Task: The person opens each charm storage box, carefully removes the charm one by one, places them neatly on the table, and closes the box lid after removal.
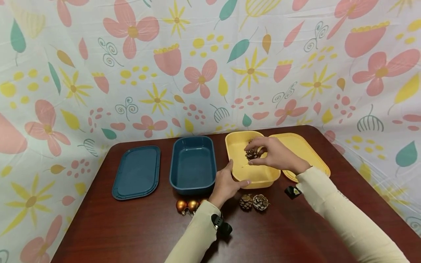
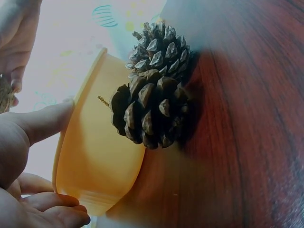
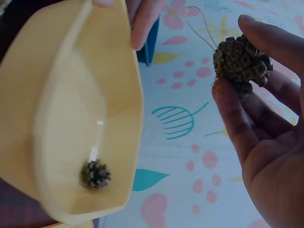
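Note:
My right hand (image 1: 271,151) pinches a pine cone (image 3: 240,61) between thumb and fingers, above the yellow container (image 1: 260,179). A thin gold string loop sticks out from that cone. Another pine cone (image 3: 96,174) lies on the container's floor, seen in the right wrist view. At the near left corner of the container, my left hand (image 1: 227,186) holds the rim, thumb along the front edge and fingers along the left side. Two more pine cones, one brown (image 2: 149,111) and one with pale tips (image 2: 164,50), sit side by side on the table before the container.
Left of the yellow container stands a dark blue container (image 1: 193,166), with a blue lid (image 1: 136,172) beside it. A yellow lid (image 1: 304,153) lies to the right. Several shiny copper baubles (image 1: 181,205) rest near my left forearm, partly hidden. A flowered cloth (image 1: 204,73) hangs behind the table.

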Demonstrator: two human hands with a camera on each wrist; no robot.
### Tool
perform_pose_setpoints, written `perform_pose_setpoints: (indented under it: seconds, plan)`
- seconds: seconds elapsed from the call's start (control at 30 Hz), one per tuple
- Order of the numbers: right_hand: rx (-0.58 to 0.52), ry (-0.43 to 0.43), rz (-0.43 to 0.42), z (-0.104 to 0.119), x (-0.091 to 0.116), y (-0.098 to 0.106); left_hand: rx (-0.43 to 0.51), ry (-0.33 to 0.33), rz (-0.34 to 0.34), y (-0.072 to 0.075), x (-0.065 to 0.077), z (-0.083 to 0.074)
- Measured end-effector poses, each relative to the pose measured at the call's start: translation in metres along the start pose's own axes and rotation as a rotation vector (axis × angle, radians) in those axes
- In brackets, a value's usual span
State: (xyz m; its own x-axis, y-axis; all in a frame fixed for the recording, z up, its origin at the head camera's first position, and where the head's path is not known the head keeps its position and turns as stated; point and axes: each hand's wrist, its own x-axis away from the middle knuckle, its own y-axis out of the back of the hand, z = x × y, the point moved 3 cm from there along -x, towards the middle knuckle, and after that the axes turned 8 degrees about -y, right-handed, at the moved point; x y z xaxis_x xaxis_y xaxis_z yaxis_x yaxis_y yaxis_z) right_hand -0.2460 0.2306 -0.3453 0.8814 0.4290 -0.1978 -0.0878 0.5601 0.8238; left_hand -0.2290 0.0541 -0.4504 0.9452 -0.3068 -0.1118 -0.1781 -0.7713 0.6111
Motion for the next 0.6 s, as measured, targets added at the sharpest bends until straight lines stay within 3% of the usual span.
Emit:
perform_pose_setpoints:
  seconds: [0.23,0.6]
  plan:
    - [-0.024,-0.02,-0.072,-0.006,0.016,-0.006,0.014,-0.005,-0.008,0.001,0.002,0.0]
    - [-0.033,0.046,-0.145,-0.012,0.042,-0.01,0.011,-0.019,-0.014,0.0,0.001,0.0]
